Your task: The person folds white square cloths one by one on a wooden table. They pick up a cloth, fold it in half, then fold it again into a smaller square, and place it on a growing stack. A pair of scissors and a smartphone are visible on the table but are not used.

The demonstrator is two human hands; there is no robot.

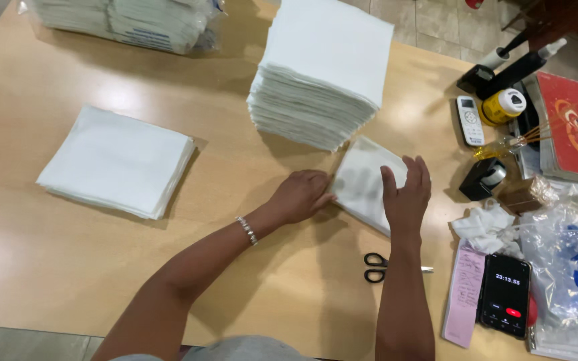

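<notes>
A white square cloth (362,180) lies folded on the wooden table (102,267), just in front of a tall stack of white cloths (322,73). My left hand (300,195), with a bead bracelet at the wrist, presses its fingertips on the cloth's left corner. My right hand (406,194) lies flat with fingers spread on the cloth's right part. Neither hand grips anything.
A low pile of white cloths (118,160) sits at the left, a wrapped bundle (128,20) at the back. Black scissors (377,266) lie by my right forearm. At the right: a phone (504,294), plastic bags (570,267), tape dispenser (483,177), remote (469,120), red booklet (576,127).
</notes>
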